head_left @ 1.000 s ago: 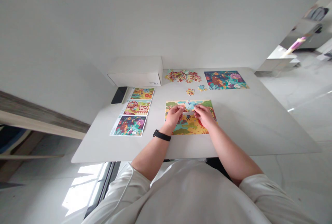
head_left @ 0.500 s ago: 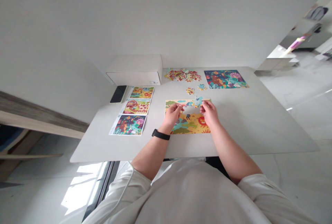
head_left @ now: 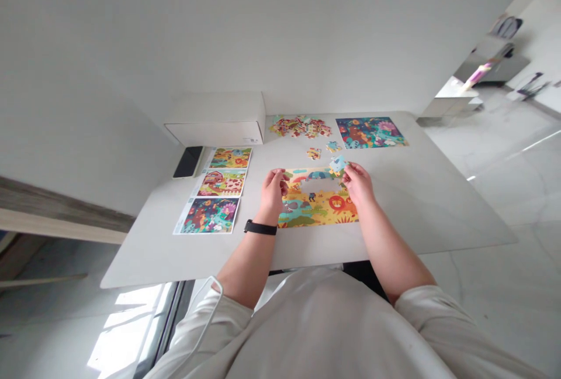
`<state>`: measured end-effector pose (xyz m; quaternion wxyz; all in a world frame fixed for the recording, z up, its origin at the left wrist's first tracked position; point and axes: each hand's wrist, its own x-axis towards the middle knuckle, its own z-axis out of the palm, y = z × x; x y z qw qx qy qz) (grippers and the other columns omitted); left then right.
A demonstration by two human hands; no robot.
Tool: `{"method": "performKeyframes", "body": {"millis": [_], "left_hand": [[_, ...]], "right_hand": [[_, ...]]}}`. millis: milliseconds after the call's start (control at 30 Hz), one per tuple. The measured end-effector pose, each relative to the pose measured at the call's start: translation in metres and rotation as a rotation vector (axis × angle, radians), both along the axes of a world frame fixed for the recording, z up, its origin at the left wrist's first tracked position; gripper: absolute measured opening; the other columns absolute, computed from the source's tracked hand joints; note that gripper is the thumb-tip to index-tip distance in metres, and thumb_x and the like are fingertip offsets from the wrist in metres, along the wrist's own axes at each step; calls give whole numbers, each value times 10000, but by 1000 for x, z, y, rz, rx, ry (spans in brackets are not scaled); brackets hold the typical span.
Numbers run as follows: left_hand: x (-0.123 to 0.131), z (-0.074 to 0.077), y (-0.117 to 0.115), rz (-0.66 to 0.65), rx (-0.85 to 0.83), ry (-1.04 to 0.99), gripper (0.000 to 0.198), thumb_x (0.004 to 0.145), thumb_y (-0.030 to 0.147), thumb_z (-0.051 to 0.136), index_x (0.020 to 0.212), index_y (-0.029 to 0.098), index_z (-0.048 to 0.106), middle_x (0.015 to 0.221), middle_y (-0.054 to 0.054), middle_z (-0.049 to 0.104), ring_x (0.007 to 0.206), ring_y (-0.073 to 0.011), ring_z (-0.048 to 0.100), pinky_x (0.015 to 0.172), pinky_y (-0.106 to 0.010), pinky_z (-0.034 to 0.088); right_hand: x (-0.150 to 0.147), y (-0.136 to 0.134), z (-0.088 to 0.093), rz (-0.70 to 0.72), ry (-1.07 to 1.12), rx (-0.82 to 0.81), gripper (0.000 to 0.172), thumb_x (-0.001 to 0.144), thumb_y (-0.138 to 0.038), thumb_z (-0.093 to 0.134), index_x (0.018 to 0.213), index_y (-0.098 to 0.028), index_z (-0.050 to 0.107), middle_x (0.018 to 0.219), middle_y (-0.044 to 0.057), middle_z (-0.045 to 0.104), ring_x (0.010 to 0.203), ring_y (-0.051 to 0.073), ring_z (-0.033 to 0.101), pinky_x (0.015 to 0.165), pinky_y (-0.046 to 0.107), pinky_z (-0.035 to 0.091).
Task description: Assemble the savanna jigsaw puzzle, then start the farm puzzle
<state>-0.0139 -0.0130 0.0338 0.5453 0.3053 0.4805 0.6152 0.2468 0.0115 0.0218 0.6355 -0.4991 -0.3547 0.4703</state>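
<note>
My right hand (head_left: 358, 185) pinches a light-blue puzzle piece (head_left: 337, 164) by its right side, above the top right part of the puzzle. The puzzle (head_left: 324, 215) lies flat before me, with animals on a yellow ground and a grey gap (head_left: 322, 185) in its upper middle. At the puzzle's upper left edge is my left hand (head_left: 272, 193), its fingers curled and thumb close to the index finger. Whether anything small is between those fingers I cannot make out. Behind the puzzle lie a yellow-and-red piece (head_left: 313, 153) and a blue piece (head_left: 333, 146).
A heap of loose pieces (head_left: 301, 126) lies at the back beside a white box (head_left: 214, 132). At the back right is a dark, colourful puzzle (head_left: 370, 132). Three picture cards (head_left: 221, 182) and a phone (head_left: 188, 161) lie on the left of the table (head_left: 416, 203).
My left hand has drawn back leftward from the gap to the puzzle's edge. My right hand still holds the light-blue piece, now slightly turned. The view has shifted a little.
</note>
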Motion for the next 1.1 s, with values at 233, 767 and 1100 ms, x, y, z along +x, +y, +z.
{"method": "performKeyframes", "body": {"millis": [233,767,1100], "left_hand": [[4,-1,-2,-70,-8,16,278,864,457,745,945,223,620,778,28,635,506,-58,457,448,-199,282],[17,-17,-4,-218,87,222,306,916,490,740,970,201,653,764,21,652,529,-68,461,495,-197,370],[21,-24,-13,-312,247,713,174,1007,322,597,1100,213,696,849,-10,730,740,-144,666,731,-267,525]], "right_hand": [[38,16,18,136,-282,23,481,630,-585,953,913,-248,758,756,-8,688,679,160,589,611,289,492],[53,16,-29,303,-814,-35,238,876,-422,766,993,-223,823,852,31,802,769,207,704,769,325,551],[44,9,-24,321,-989,99,264,887,-276,761,1134,-222,836,957,47,773,775,183,679,784,317,551]]}}
